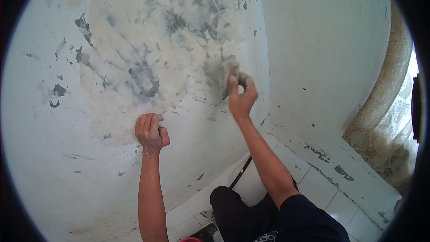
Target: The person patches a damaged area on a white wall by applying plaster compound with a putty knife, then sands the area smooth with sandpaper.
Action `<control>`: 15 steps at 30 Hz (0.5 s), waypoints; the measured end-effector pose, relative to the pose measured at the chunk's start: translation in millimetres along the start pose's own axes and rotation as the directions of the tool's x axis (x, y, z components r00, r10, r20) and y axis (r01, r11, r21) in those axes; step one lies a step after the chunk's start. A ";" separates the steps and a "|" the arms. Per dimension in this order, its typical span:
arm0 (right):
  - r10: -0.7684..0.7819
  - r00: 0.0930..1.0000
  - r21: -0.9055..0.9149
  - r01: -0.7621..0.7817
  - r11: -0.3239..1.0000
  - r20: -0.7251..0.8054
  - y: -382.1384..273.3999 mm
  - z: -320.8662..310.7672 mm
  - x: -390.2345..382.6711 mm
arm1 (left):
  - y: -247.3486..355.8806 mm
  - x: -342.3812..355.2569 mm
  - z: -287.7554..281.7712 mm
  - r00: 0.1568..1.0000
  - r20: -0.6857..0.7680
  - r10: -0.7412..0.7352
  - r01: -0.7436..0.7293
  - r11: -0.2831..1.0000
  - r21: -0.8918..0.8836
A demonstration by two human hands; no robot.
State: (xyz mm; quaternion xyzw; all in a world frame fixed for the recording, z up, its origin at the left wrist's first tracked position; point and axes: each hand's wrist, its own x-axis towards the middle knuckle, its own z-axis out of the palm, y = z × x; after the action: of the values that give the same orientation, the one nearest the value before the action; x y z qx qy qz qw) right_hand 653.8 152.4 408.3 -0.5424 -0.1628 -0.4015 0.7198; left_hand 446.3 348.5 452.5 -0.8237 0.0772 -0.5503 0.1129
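Against the patched wall (168,69), my right hand (243,97) grips a flat grey-beige piece (229,74), thumb on its near side. Motion blurs the piece, and I cannot tell whether it is sandpaper or a scraper. The wall under it has cream filler, dark grey bare patches and smeared streaks. Lower and to the left, my left hand (151,132) rests on the wall with its fingers curled in. Pale dust coats its back and wrist. Whatever its palm may hold is hidden.
A corner meets a second pale wall (329,40) on the right. Patterned curtains (380,121) hang by a bright window. Below lie white floor tiles (316,186), a thin black rod (240,171) and part of a pink-red rimmed container (191,239), near my dark-clothed knee.
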 end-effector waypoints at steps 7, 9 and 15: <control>-0.166 0.975 -0.047 0.174 0.984 0.149 -4.2 16.5 -50.6 | 8.0 5.7 7.9 1.000 0.005 0.005 -0.005 1.000 0.000; -0.179 0.953 -0.002 0.185 0.983 0.245 -21.2 11.3 -78.9 | 3.4 3.2 1.7 1.000 0.015 0.005 -0.006 1.000 0.018; -0.053 0.988 0.034 0.048 0.998 0.146 2.2 -18.9 -49.4 | 1.0 -0.2 2.2 1.000 0.003 0.009 -0.009 1.000 0.023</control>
State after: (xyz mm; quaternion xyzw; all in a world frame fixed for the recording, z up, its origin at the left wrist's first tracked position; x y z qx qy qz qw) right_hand 620.8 155.2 366.9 -0.5552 -0.2353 -0.3759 0.7036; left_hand 448.3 347.8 451.3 -0.8229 0.0745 -0.5493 0.1249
